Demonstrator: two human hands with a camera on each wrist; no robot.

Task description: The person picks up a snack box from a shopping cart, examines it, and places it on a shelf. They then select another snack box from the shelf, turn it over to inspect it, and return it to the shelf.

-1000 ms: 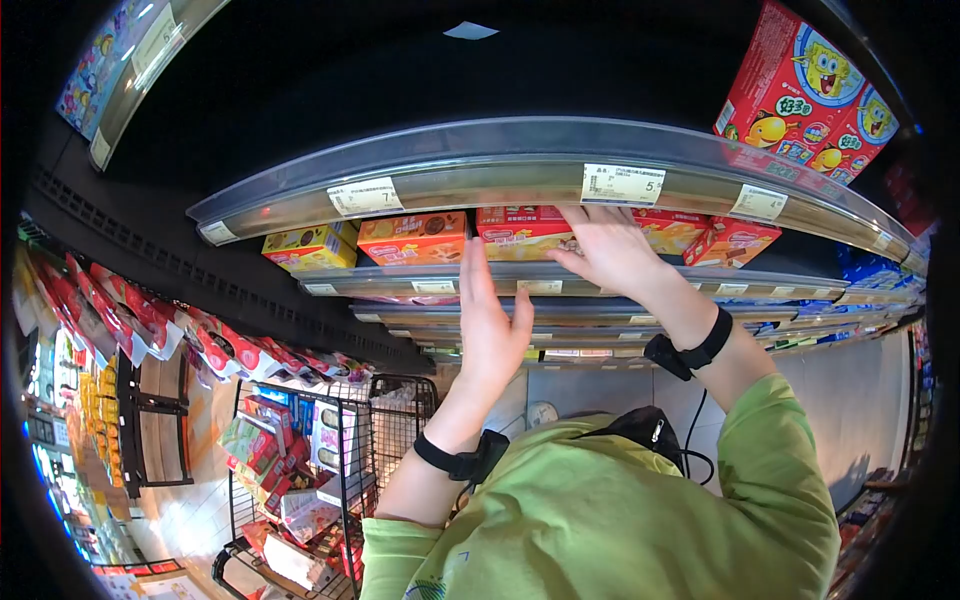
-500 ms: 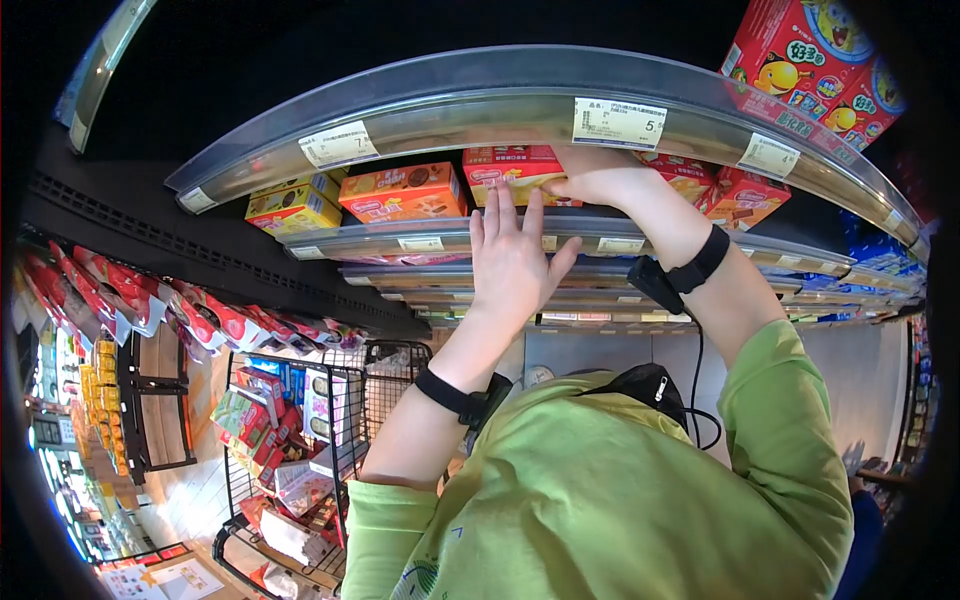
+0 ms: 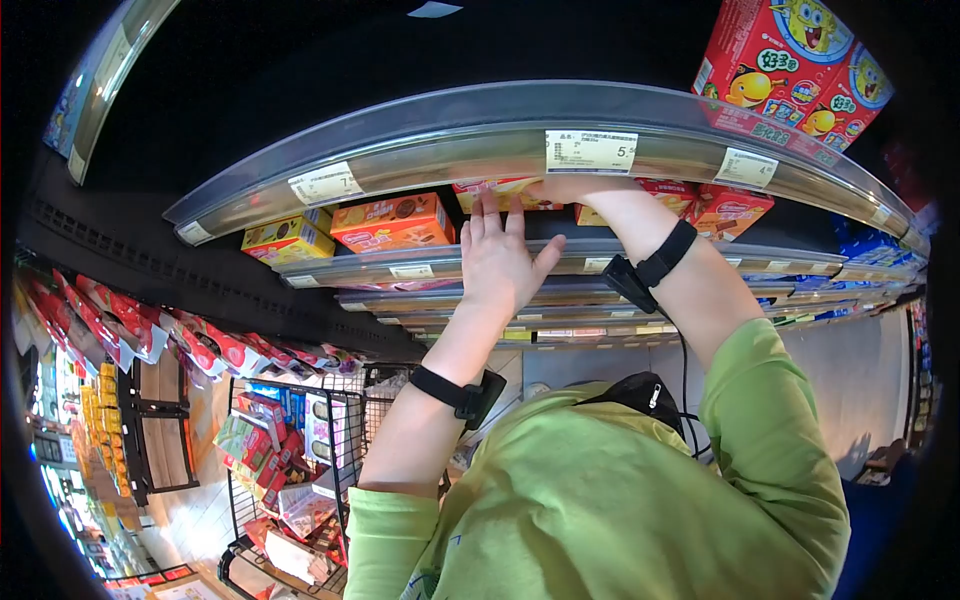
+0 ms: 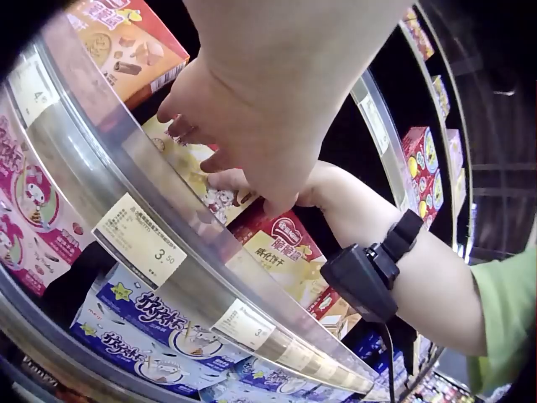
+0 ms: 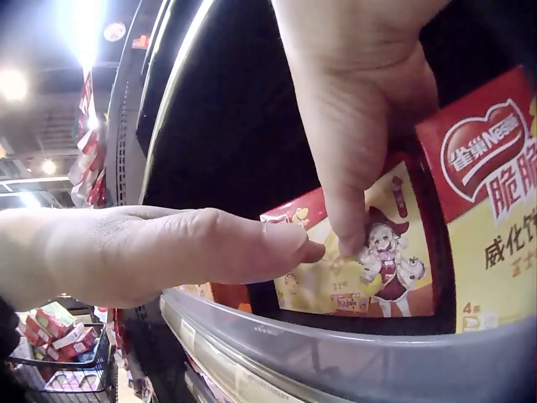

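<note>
A red-and-yellow biscuit box (image 3: 530,190) (image 5: 390,269) with a cartoon girl on its face stands on the shelf below the price rail. My left hand (image 3: 500,262) (image 4: 260,117) (image 5: 151,252) reaches in from the front, fingers extended, fingertips at the box's face. My right hand (image 3: 572,188) (image 5: 361,109) comes from above and the right; in the right wrist view its thumb rests on the printed face. Its other fingers are hidden, and whether they grip the box cannot be seen. Another red-and-yellow box (image 4: 285,252) (image 5: 495,218) stands to the right.
The upper shelf rail (image 3: 480,175) overhangs the hands. An orange box (image 3: 395,222) and a yellow box (image 3: 288,238) stand to the left, a red box (image 3: 730,212) to the right. A cart (image 3: 345,470) full of packages stands at lower left.
My right hand has gone from partly visible over the box to mostly under the upper rail. From beside the box's left edge, my left hand has moved onto its front with the fingers spread.
</note>
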